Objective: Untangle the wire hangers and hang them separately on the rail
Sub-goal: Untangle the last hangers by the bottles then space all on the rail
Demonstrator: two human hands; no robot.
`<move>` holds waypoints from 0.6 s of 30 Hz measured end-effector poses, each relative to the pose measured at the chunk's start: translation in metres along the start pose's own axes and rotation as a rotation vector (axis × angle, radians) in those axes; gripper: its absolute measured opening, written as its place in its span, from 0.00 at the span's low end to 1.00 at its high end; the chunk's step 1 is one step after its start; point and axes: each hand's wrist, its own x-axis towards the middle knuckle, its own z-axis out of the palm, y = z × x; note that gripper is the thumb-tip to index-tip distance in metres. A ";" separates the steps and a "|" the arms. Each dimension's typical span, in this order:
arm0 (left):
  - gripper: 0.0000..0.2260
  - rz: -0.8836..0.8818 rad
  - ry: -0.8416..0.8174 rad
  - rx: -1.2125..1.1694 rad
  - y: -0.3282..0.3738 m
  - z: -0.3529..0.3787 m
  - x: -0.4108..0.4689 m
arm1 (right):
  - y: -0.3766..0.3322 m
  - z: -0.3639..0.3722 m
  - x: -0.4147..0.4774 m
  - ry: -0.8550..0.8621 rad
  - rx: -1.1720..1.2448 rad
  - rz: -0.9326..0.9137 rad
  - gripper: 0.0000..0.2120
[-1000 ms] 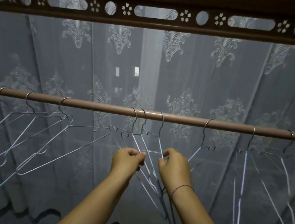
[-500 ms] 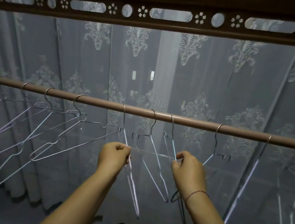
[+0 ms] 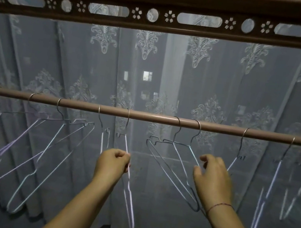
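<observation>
Several silver wire hangers hang by their hooks along a brown rail. My left hand grips the wire of one hanger that hangs edge-on from the rail, left of the middle. To its right, two hangers hang close together and overlap. My right hand sits just right of them with fingers loosely curled, touching or nearly touching a wire arm, holding nothing firmly.
A wide brown perforated bar crosses overhead, above the rail. A sheer patterned curtain hangs behind. More hangers fill the rail on the left, and others hang at the right.
My left hand has drawn one hanger leftwards along the rail, away from the pair. My right hand has let go of the wire it pinched and its fingers have loosened.
</observation>
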 end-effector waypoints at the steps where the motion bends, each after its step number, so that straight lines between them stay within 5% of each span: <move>1: 0.12 0.004 -0.023 -0.003 -0.001 -0.003 0.002 | -0.007 0.002 -0.003 0.043 0.009 -0.008 0.12; 18: 0.14 0.056 -0.304 -0.024 0.001 -0.038 0.011 | -0.080 0.065 -0.021 -0.021 -0.045 0.092 0.07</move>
